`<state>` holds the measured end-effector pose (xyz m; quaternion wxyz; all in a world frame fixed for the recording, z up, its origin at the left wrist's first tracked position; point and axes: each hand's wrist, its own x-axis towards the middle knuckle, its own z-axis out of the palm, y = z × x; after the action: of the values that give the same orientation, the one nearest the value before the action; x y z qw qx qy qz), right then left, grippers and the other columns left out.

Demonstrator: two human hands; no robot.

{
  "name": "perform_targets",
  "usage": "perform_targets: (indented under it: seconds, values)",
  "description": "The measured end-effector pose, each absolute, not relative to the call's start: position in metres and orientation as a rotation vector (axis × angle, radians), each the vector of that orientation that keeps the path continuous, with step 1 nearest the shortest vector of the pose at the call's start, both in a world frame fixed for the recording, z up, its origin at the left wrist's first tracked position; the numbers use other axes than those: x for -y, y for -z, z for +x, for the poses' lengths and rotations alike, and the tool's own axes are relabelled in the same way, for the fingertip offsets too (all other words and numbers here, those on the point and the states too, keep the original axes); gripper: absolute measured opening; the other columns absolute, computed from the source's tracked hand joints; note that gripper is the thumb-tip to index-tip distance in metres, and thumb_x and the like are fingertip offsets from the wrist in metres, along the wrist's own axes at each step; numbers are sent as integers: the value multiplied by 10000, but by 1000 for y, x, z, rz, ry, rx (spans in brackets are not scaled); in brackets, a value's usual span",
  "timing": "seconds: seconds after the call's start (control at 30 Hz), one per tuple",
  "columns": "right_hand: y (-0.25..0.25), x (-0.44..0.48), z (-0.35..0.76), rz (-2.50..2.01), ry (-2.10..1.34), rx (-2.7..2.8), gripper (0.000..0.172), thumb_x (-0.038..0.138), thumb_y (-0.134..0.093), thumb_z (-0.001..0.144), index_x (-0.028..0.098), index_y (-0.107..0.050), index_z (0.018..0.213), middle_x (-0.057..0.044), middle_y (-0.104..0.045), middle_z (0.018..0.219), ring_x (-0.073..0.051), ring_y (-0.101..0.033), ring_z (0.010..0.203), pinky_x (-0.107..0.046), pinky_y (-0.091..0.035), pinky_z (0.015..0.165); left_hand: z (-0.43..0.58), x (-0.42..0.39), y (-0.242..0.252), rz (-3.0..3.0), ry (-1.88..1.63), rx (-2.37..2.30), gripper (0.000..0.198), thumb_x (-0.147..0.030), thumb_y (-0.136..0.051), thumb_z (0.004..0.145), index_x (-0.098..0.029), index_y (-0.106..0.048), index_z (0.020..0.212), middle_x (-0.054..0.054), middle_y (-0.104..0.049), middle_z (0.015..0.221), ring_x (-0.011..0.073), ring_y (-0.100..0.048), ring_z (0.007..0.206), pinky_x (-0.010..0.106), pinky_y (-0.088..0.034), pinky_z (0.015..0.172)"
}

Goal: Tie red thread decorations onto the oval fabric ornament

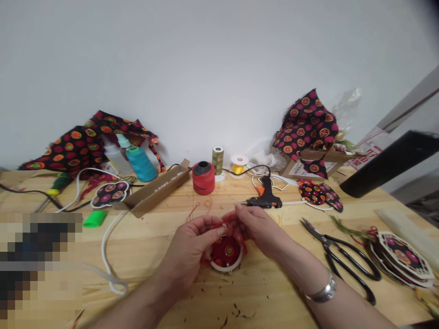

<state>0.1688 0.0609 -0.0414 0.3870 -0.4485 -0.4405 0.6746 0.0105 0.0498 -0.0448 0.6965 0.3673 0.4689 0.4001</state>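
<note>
In the middle of the table lies a round ornament [226, 254], covered in dark red patterned fabric with a white rim and a small loop at its near edge. Over its far edge my left hand [197, 240] is closed in a pinch on thin red cord [222, 225]. My right hand [255, 228], fingers bent together, also grips red cord just to the right. Fingers hide the upper part of the ornament and most of the cord. A silver bracelet [324, 290] circles my right wrist.
Black scissors [339, 256] and stacked fabric ornaments [401, 256] lie to the right. Beyond my hands are a glue gun [265, 196], red thread spool [203, 178], yellow spool [239, 165] and cardboard tray [159, 189]. A teal thread cone [141, 164] and white cable [104, 242] are left.
</note>
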Motion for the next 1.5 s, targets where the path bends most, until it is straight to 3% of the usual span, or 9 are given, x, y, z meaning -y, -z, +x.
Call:
perform_targets:
  seconds: [0.07, 0.17, 0.3, 0.63, 0.83, 1.03, 1.23, 1.5]
  values:
    - [41, -61, 170, -1121, -1726, 1191, 442, 537, -549, 764, 114, -649, 680, -1, -567, 548, -68, -457, 429, -193, -326, 406, 11, -50, 46, 816, -892, -1038, 177, -237, -730, 671, -143, -663, 805, -35, -614, 541, 10, -320, 359, 143, -230, 365]
    - [39, -61, 170, -1142, -1718, 1224, 242, 356, -725, 656, 126, -685, 721, 2, -628, 610, -72, -511, 502, -195, -388, 493, 11, -51, 46, 818, -896, -1040, 195, -259, -741, 656, -141, -661, 789, -55, -562, 489, 13, -308, 358, 145, -222, 363]
    - [35, -61, 168, -1204, -1712, 1157, 198, 255, -760, 598, 142, -704, 752, -1, -675, 673, -87, -562, 558, -219, -432, 570, 11, -51, 46, 836, -890, -1052, 210, -263, -740, 653, -139, -662, 804, -39, -581, 524, 17, -317, 373, 146, -228, 369]
    - [37, -62, 169, -1339, -1541, 1220, 146, 253, -711, 608, 131, -630, 609, 43, -546, 467, -62, -423, 395, -191, -294, 388, 11, -51, 47, 838, -891, -1080, 176, -229, -736, 652, -149, -672, 795, -31, -619, 553, 15, -350, 376, 132, -260, 370]
    - [39, -64, 170, -1316, -1497, 1250, 140, 245, -698, 613, 124, -636, 642, 15, -596, 563, -88, -502, 503, -216, -386, 497, 13, -49, 42, 832, -887, -1071, 148, -218, -740, 649, -158, -680, 772, -10, -666, 610, 49, -489, 441, 130, -332, 391]
    - [37, -64, 170, -1356, -1490, 1292, 112, 232, -660, 657, 130, -628, 627, 40, -539, 496, -61, -428, 438, -195, -328, 434, 12, -50, 41, 830, -871, -1057, 107, -207, -731, 664, -158, -686, 747, -45, -623, 505, 11, -381, 354, 116, -272, 355]
    - [36, -63, 169, -1328, -1526, 1249, 92, 207, -673, 645, 136, -666, 704, 45, -558, 524, -59, -431, 449, -192, -332, 441, 12, -50, 41, 789, -888, -1047, 132, -207, -754, 635, -158, -673, 727, -53, -611, 481, 16, -365, 344, 125, -260, 353]
    - [36, -64, 168, -1322, -1528, 1226, 142, 253, -712, 605, 129, -657, 647, 13, -605, 580, -91, -490, 527, -225, -367, 529, 11, -50, 43, 835, -879, -1049, 134, -217, -743, 647, -154, -673, 743, -53, -589, 476, 20, -342, 356, 140, -244, 368]
